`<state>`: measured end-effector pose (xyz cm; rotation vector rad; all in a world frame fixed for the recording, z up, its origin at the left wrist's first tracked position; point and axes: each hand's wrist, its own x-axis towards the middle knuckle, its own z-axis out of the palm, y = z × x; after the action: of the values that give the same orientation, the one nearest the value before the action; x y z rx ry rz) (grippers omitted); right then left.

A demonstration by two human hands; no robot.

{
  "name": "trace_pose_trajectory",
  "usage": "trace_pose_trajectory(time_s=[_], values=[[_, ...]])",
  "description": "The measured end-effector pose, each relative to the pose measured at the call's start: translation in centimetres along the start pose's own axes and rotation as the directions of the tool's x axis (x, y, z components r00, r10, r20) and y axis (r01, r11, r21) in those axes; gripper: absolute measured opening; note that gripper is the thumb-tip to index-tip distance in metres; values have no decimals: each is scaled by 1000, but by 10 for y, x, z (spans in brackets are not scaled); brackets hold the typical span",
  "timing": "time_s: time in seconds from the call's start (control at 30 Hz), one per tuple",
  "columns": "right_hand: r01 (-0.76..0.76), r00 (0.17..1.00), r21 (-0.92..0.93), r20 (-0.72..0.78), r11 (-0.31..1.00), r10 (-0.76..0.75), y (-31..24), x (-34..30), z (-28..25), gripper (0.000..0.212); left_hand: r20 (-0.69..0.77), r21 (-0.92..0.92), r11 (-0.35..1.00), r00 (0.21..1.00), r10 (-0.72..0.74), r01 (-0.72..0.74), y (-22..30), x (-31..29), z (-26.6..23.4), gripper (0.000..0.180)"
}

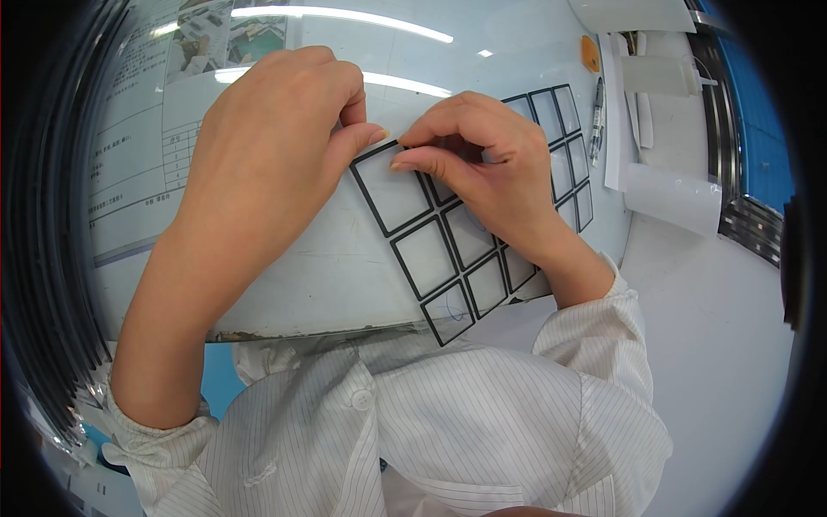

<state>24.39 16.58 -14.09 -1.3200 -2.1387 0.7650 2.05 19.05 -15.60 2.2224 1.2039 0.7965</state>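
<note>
The head-worn fisheye looks down closely at both hands [276, 138].

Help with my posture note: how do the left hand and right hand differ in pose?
The left hand shows mostly its back; the right hand shows its thumb side. The left hand is over the tabletop beside the black-lined grid, the right hand over the grid. The left hand's thumb points rightward, the right hand's leftward. Both are bare, fingers bent, thumbs near one grid corner.

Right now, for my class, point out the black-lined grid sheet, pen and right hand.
Black-lined grid sheet [454, 245], head view: line between squares.
Pen [596, 122], head view: barrel.
Right hand [515, 172], head view: back of hand.
</note>
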Motion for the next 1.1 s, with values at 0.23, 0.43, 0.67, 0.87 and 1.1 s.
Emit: trace_pose_trajectory(time_s=[0.23, 0.43, 0.67, 0.87, 1.1], values=[[16, 1000, -13, 16, 1000, -16, 3, 0, -1, 15, 6, 3, 1000, 1000, -5, 5, 0, 0, 0, 23], [9, 1000, -3, 18, 1000, -9, 2, 0, 0, 14, 12, 8, 1000, 1000, -10, 10, 1, 0, -1, 23], [13, 1000, -18, 18, 1000, -13, 2, 0, -1, 12, 1, -6, 1000, 1000, -4, 4, 0, 0, 1, 23], [14, 1000, -19, 17, 1000, -14, 2, 0, -1, 12, 2, 2, 1000, 1000, -14, 14, 1, -1, 0, 23], [16, 1000, -28, 25, 999, -16, 1, 1, -1, 12, 1, 2, 1000, 1000, 1, -1, -1, 0, -1, 23]])
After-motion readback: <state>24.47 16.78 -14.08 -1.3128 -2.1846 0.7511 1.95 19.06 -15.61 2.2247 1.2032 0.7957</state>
